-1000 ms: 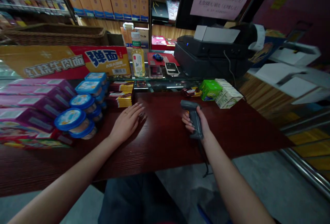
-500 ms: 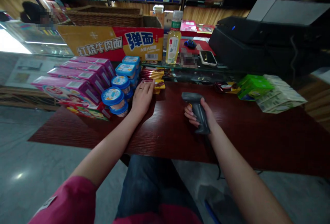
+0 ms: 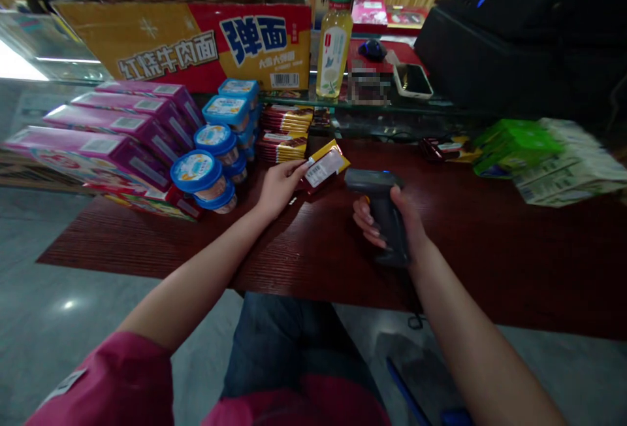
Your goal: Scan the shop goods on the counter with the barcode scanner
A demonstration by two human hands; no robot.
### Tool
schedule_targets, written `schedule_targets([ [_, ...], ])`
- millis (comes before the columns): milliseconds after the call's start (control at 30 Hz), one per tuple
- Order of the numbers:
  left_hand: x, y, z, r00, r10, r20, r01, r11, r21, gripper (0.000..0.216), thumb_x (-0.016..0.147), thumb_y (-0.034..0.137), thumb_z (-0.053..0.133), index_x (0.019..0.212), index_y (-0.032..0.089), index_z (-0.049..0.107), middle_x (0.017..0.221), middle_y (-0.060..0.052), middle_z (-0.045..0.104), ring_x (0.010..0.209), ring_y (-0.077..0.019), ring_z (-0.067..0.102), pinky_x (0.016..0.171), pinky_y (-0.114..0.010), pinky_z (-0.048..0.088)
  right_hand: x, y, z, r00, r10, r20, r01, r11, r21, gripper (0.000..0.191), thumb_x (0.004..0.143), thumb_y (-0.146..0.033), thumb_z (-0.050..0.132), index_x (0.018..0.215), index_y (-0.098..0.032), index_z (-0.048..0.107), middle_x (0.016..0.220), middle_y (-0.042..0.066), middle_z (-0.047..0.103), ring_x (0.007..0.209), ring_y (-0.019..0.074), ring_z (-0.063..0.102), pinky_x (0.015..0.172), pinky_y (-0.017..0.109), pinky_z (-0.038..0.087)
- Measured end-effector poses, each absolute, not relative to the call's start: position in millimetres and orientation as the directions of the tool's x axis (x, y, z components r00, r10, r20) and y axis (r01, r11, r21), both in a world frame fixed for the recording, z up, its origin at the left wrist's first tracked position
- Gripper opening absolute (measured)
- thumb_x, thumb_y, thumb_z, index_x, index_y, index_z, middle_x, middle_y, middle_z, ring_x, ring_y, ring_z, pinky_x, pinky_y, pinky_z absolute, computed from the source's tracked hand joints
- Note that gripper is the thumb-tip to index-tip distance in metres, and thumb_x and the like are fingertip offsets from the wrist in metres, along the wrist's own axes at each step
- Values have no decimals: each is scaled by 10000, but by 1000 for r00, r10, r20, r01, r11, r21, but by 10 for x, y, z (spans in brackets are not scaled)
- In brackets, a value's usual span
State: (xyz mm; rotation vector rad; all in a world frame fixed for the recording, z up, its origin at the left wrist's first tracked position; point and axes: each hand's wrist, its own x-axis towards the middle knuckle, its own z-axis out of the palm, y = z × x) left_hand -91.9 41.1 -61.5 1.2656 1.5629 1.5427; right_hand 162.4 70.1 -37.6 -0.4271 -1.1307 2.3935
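My left hand (image 3: 278,185) grips a small flat packet (image 3: 324,166), red and yellow with a white label, tilted above the dark red wooden counter (image 3: 304,243). It hangs just in front of two stacks of like packets (image 3: 284,131). My right hand (image 3: 392,220) is closed round the handle of a grey barcode scanner (image 3: 379,207), whose head points left toward the packet. The scanner's cord drops off the counter's near edge.
Left of my hands stand blue-lidded tubs (image 3: 210,151) and purple boxes (image 3: 117,142), with a large noodle carton (image 3: 196,40) behind. A yellow drink bottle (image 3: 334,47) and a phone (image 3: 414,80) rest on the glass shelf. Green and white cartons (image 3: 539,158) lie right, below a black register (image 3: 514,40).
My left hand reached to the packet stacks, took one packet and drew it back toward the scanner. The right hand kept hold of the scanner. The view swung left and down.
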Motion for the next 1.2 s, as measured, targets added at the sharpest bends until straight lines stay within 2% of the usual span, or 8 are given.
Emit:
schedule_targets([
  [100, -942, 437, -628, -280, 958, 52, 6, -52, 999, 539, 819, 586, 730, 1096, 125, 758, 1014, -97, 787, 863, -216, 727, 764, -328, 596, 1603, 680, -394, -819, 553, -153, -231, -562, -795, 518, 790, -683, 716, 775, -177, 607, 634, -12, 468, 453, 80, 340, 283, 179, 340],
  [167, -953, 422, -610, -254, 967, 21, -37, -31, 999, 512, 817, 566, 740, 1077, 125, 759, 987, -89, 786, 832, -200, 720, 755, -320, 594, 1587, 664, -398, -806, 559, -197, -203, -573, -794, 526, 775, -680, 732, 787, -165, 622, 621, -12, 475, 433, 70, 368, 295, 178, 354],
  [533, -954, 436, -648, -261, 959, 110, 127, -79, 989, 391, 864, 488, 697, 1032, 146, 786, 1011, -89, 788, 884, -213, 719, 806, -324, 572, 1528, 643, -408, -781, 578, -237, -140, -532, -835, 513, 757, -704, 730, 770, -198, 642, 590, 1, 490, 416, 82, 393, 298, 217, 352],
  [767, -947, 420, -633, -338, 933, 126, 260, -36, 965, 327, 887, 439, 662, 914, 139, 790, 852, -76, 782, 833, -213, 722, 717, -271, 552, 1531, 629, -410, -793, 572, -212, -168, -539, -825, 525, 748, -708, 738, 767, -193, 637, 582, -6, 490, 394, 79, 377, 292, 215, 329],
  [900, -968, 448, -672, -276, 949, 153, 216, -94, 972, 409, 881, 493, 665, 1040, 135, 782, 987, -99, 794, 859, -220, 732, 792, -326, 578, 1537, 653, -448, -802, 563, -200, -194, -562, -804, 522, 769, -693, 722, 812, -178, 653, 609, -9, 503, 424, 84, 389, 307, 201, 357],
  [967, -965, 418, -654, -276, 938, 212, 271, -136, 953, 437, 885, 507, 661, 1082, 132, 772, 1071, -109, 789, 930, -235, 738, 865, -354, 580, 1555, 675, -462, -805, 565, -180, -220, -568, -793, 536, 768, -695, 719, 811, -166, 642, 617, -12, 503, 439, 88, 394, 309, 195, 375],
  [1100, -898, 234, -530, -161, 904, 395, 572, -241, 784, 373, 945, 474, 614, 1161, 203, 754, 1169, -73, 774, 1073, -240, 733, 973, -359, 568, 1729, 775, -464, -768, 625, -140, -308, -553, -774, 543, 788, -699, 701, 800, -163, 617, 638, -15, 491, 467, 91, 407, 322, 179, 386],
  [1200, -745, 144, -459, 173, 833, 525, 744, -460, 485, 319, 1010, 381, 539, 1253, 259, 706, 1236, -35, 751, 1113, -203, 731, 994, -339, 579, 2057, 914, -465, -706, 701, -102, -390, -504, -770, 539, 802, -699, 689, 774, -169, 594, 636, -16, 479, 472, 90, 393, 319, 165, 363],
])
